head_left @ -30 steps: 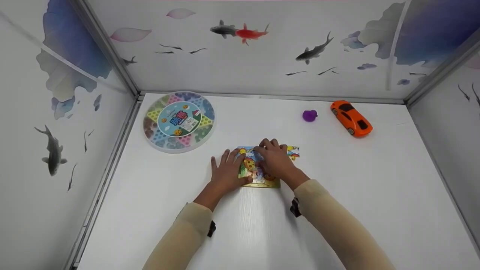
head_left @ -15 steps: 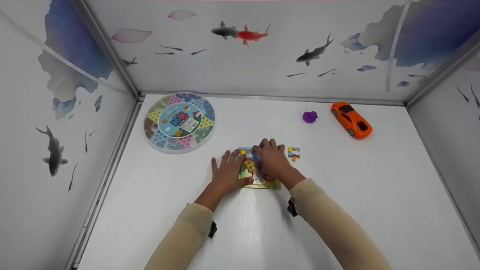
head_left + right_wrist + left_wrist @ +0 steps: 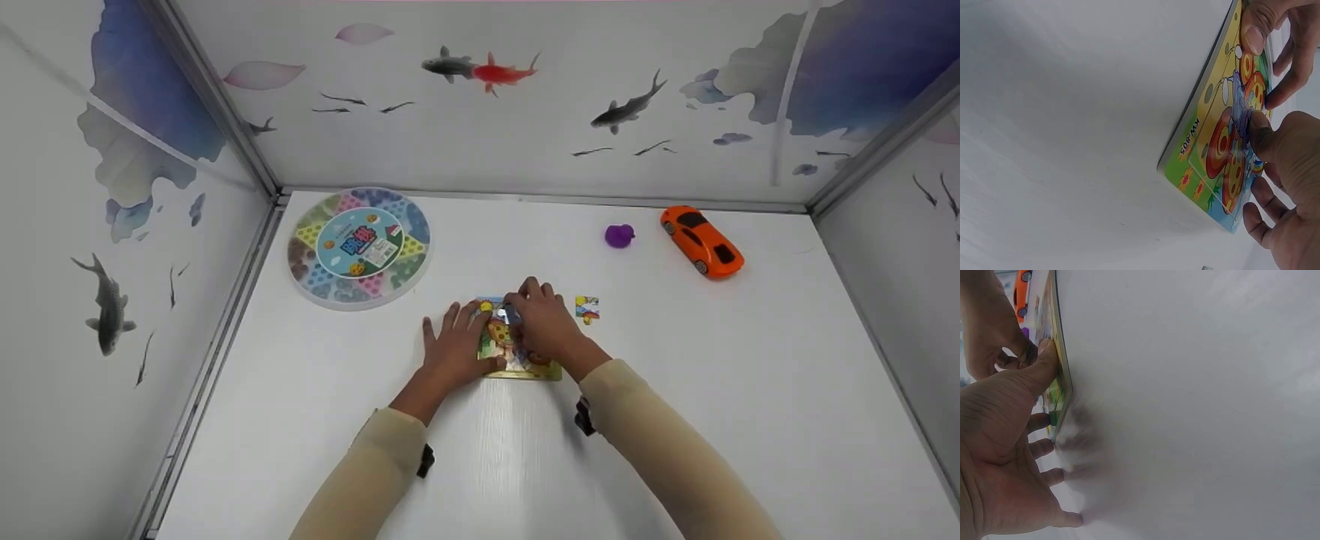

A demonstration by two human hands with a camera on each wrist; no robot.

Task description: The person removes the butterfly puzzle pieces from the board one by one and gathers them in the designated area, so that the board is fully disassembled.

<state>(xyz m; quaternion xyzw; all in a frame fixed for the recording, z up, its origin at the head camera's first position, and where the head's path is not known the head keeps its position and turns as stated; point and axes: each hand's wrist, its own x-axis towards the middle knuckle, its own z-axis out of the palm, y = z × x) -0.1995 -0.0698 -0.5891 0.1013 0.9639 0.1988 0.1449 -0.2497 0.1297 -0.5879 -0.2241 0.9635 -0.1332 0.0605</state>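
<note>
A butterfly jigsaw puzzle point(image 3: 1224, 140) marked KW-805 lies flat on the table under both hands. My left hand point(image 3: 454, 349) rests on its left side with fingers spread, the thumb point(image 3: 1044, 363) pressing on the front border. Over the puzzle's upper right, my right hand point(image 3: 547, 319) pinches a bluish puzzle piece point(image 3: 513, 314) between thumb and curled fingers, the piece partly hidden by them. In the right wrist view the right thumb point(image 3: 1261, 135) is right at the butterfly picture. A loose puzzle piece point(image 3: 587, 307) lies on the table just right of the puzzle.
A round Chinese checkers box point(image 3: 300, 266) lies at the back left. Toward the back right are a small purple toy point(image 3: 619, 235) and an orange toy car point(image 3: 703, 241). Walls point(image 3: 525, 165) printed with fish enclose the table point(image 3: 675, 360) at the back and sides.
My right hand has shifted slightly left over the puzzle, leaving the loose piece fully in sight. The bluish piece under its fingers now looks more tilted. My left hand stays in place.
</note>
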